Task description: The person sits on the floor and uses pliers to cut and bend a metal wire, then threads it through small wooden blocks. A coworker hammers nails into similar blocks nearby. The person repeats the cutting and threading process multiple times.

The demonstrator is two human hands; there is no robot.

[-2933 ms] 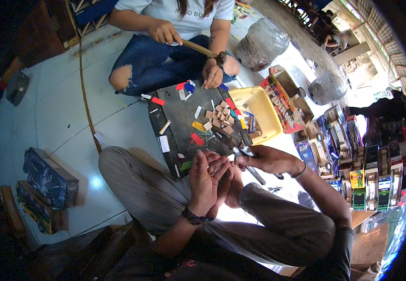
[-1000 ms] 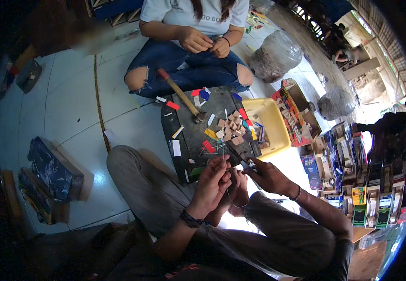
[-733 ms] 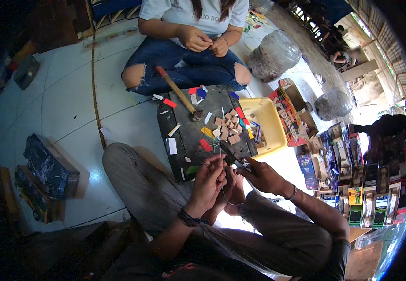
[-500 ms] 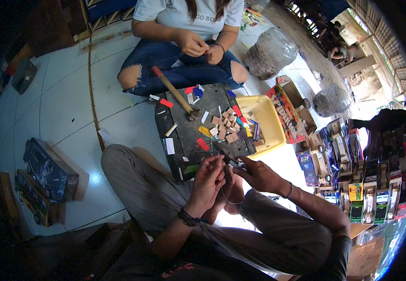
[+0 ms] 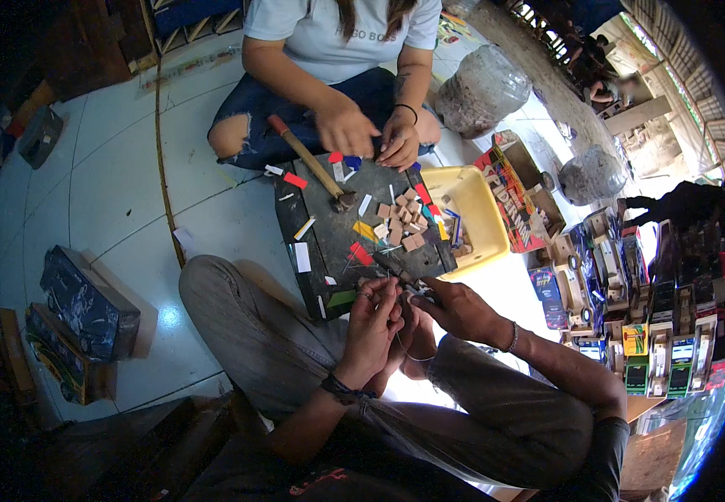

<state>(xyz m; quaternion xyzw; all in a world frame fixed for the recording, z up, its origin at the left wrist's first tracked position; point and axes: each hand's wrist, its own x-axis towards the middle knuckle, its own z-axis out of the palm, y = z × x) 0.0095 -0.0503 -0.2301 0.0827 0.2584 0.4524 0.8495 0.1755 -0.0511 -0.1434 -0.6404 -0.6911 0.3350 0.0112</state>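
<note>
My left hand (image 5: 371, 322) is closed in a pinch on a thin wire (image 5: 402, 345), whose loose length curves down between my hands. Beside it, my right hand (image 5: 465, 311) grips dark-handled pliers (image 5: 406, 281); their jaws are close to my left fingertips. Fingers partly cover where jaws and wire meet. Both hands are above the near edge of a low dark wooden table (image 5: 299, 289). On it are small wooden blocks (image 5: 401, 219), a red piece (image 5: 361, 253) beside some thin pins, and a hammer (image 5: 308, 161) with a wooden handle.
Across the table sits another person, whose hands (image 5: 350, 130) are at its far edge. To the right stand a yellow basin (image 5: 496, 219), an open printed box (image 5: 517, 197) and rows of wooden toy vehicles (image 5: 605, 309). Dark printed boxes (image 5: 93, 303) lie on the tiled floor at left.
The other person's hands have come down from the lap to the table's far edge and spread apart. My hands stay nearly in place, while the pliers' jaws have shifted slightly.
</note>
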